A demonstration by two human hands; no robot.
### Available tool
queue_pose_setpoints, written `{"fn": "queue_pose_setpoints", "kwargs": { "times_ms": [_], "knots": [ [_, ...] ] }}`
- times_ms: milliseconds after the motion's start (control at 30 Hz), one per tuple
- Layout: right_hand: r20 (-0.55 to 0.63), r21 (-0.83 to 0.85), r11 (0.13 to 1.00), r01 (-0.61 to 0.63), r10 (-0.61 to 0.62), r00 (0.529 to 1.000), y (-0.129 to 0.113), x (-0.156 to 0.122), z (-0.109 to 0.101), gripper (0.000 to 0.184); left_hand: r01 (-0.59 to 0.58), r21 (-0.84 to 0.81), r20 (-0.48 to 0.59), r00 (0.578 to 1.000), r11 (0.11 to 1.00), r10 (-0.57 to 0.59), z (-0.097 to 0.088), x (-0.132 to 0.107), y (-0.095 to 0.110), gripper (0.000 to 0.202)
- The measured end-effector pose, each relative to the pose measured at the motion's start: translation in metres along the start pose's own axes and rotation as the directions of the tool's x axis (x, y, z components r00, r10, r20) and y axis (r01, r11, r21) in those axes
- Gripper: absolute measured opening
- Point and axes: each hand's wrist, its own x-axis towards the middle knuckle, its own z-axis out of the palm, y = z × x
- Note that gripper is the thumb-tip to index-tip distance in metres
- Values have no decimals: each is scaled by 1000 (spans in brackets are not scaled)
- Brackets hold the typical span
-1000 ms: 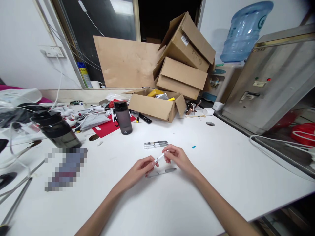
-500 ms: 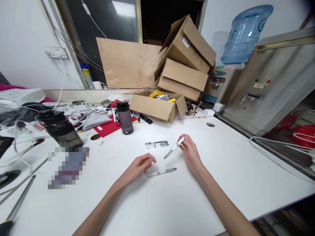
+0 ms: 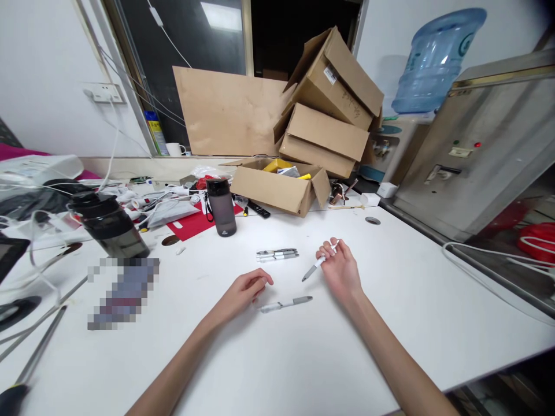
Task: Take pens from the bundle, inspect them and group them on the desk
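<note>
My right hand grips a white pen with a grey grip, its tip slanting down to the left above the table. On the tabletop rests my left hand, fingers loosely bent and nothing seen between them. Just beside its lower fingers lies another white and grey pen, apart from the hand as far as I can see, its grey end to the right. Farther off, several similar pens lie side by side in a small group.
A dark water bottle stands behind the pens on the white table. Left of it are a red sheet, a larger black bottle and cable clutter. An open cardboard box sits at the back, near a remote control.
My right hand has shifted slightly right with its pen and turned, fingers curling more around the pen. My left hand and the pens on the table have stayed put.
</note>
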Motion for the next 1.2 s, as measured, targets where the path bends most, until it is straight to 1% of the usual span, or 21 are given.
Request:
{"fn": "queue_pose_setpoints", "kwargs": {
  "times_ms": [133, 333, 433, 767, 933, 1067, 1200],
  "knots": [
    [-2, -14, 1000, 4, -4, 1000, -3, 0, 2, 22, 8, 8, -4, 1000, 1000, -8, -1, 0, 0, 33],
    [-7, -139, 989, 41, -43, 999, -4, 1, 4, 26, 17, 1, -5, 1000, 1000, -17, 0, 0, 1, 34],
    [-8, -167, 985, 45, -47, 999, -6, 0, 4, 26, 18, -4, -6, 1000, 1000, -18, 0, 1, -1, 34],
    [21, -101, 994, 40, -38, 999, -8, 0, 2, 25, 22, 7, -22, 1000, 1000, -22, -3, 2, -4, 33],
    [9, -121, 991, 49, -48, 999, -9, 0, 2, 28, 45, 36, -39, 998, 998, -44, -4, 2, -8, 32],
    [2, -97, 995, 27, -27, 1000, -8, 0, 4, 24, 42, 46, -42, 998, 998, -40, -4, 2, -8, 32],
    [-2, -110, 993, 49, -49, 999, -8, 0, 5, 23, 40, 52, -44, 998, 998, -38, -4, 1, -7, 33]
  ]
}}
